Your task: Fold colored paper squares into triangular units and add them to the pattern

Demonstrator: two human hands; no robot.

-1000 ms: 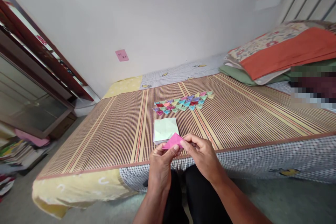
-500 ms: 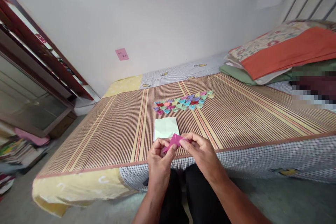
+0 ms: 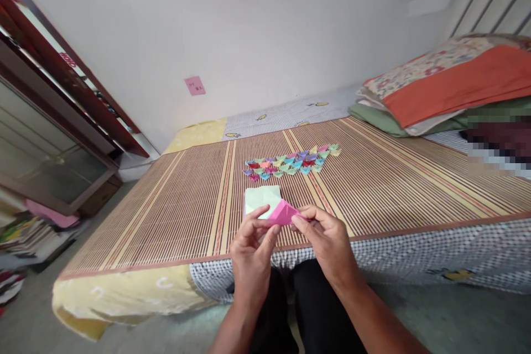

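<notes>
A folded pink paper [image 3: 284, 213] is held up between both hands near the front edge of the mat. My left hand [image 3: 252, 240] pinches its left corner between thumb and fingers, with the index finger raised. On the other side, my right hand [image 3: 321, 232] grips the right end with thumb and fingers. Behind the paper lies a pale green square sheet [image 3: 262, 197], partly covered by the pink paper and my left fingers. Farther back, several small folded paper pieces [image 3: 286, 165] in many colours rest in slanted rows on the striped mat [image 3: 191, 199].
Folded bedding with an orange band [image 3: 456, 88] is piled at the back right. A pink note [image 3: 194, 86] hangs on the wall. At the left are a glass-panelled cabinet [image 3: 50, 138] and stacked papers [image 3: 29, 238]. The mat's front edge runs just beyond my knees.
The pink paper has moved slightly up and to the right and shows a broader, lighter face. My right hand has shifted right, and my left index finger has lifted.
</notes>
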